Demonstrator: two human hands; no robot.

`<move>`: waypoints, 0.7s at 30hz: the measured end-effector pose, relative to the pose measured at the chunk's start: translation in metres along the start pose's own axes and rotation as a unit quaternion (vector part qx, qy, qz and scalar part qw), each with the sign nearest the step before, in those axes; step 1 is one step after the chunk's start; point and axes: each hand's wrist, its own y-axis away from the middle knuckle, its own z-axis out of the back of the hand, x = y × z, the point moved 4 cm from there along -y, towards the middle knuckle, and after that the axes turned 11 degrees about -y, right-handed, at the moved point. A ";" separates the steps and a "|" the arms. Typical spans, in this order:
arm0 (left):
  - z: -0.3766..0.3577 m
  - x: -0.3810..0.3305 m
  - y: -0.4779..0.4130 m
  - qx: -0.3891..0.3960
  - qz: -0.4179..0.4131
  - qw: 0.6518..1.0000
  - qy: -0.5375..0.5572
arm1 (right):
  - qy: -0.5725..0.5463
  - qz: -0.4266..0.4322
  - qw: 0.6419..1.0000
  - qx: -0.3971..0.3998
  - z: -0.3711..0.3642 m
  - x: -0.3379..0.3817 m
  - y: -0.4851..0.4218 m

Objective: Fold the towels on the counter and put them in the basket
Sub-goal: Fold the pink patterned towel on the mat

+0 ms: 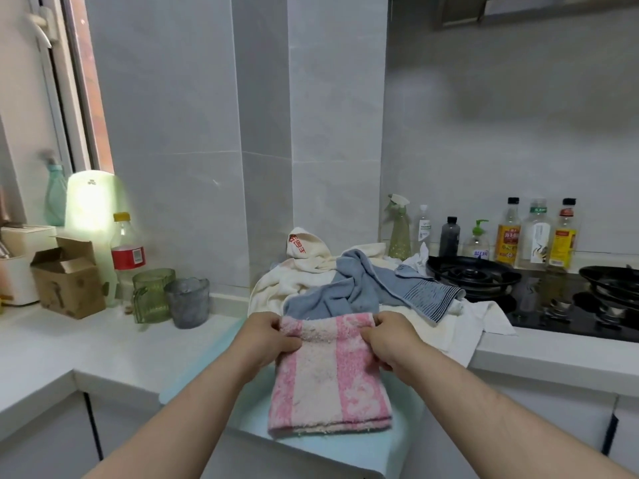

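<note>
In the lower centre of the frame, a folded pink-and-white striped towel is held at its far edge by both hands. The left hand pinches the upper left corner and the right hand the upper right, so each grip is closed on the cloth. The towel's near part lies on a pale blue plastic surface at the front edge of the counter; I cannot tell whether that surface is the basket. Just behind the hands is a loose heap of unfolded towels: a blue towel with a striped end lies over a cream towel, and a white towel with red lettering sits at the back against the wall. Right of the heap is a black gas stove, with a row of bottles behind it. At left centre stand a green glass mug, a grey cup and an open cardboard box.
</note>
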 end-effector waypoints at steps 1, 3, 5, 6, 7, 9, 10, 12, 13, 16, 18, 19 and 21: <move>0.001 -0.002 -0.001 0.011 0.008 1.000 -0.022 | -0.036 -0.034 0.999 0.016 -0.004 0.000 0.001; 0.004 -0.003 0.000 0.040 0.036 0.998 -0.035 | -0.117 -0.092 0.987 0.056 -0.011 0.001 0.006; 0.002 -0.002 0.006 0.072 0.073 0.995 0.018 | -0.200 -0.136 0.966 0.087 -0.017 -0.001 0.013; 0.000 -0.002 0.010 0.082 0.093 0.990 0.072 | -0.240 -0.152 0.954 0.095 -0.018 -0.002 0.017; -0.003 -0.001 0.015 0.087 0.110 0.981 0.132 | -0.269 -0.166 0.944 0.097 -0.019 -0.005 0.020; -0.009 0.000 0.025 0.088 0.135 0.959 0.233 | -0.312 -0.180 0.927 0.102 -0.019 -0.009 0.029; -0.012 0.001 0.030 0.088 0.142 0.949 0.268 | -0.331 -0.179 0.920 0.106 -0.019 -0.012 0.032; -0.017 0.006 0.037 0.073 0.153 0.934 0.314 | -0.371 -0.169 0.905 0.118 -0.018 -0.019 0.036; -0.020 0.011 0.039 0.057 0.156 0.932 0.322 | -0.392 -0.163 0.897 0.126 -0.018 -0.021 0.038; -0.024 0.017 0.045 0.022 0.158 0.938 0.306 | -0.419 -0.146 0.886 0.139 -0.017 -0.026 0.043; -0.026 0.012 0.051 0.022 0.158 0.934 0.319 | -0.414 -0.135 0.888 0.146 -0.018 -0.026 0.045; -0.027 0.009 0.053 0.025 0.162 0.927 0.337 | -0.409 -0.132 0.891 0.148 -0.018 -0.025 0.046; -0.028 0.007 0.053 0.016 0.173 0.915 0.364 | -0.400 -0.122 0.896 0.147 -0.017 -0.024 0.048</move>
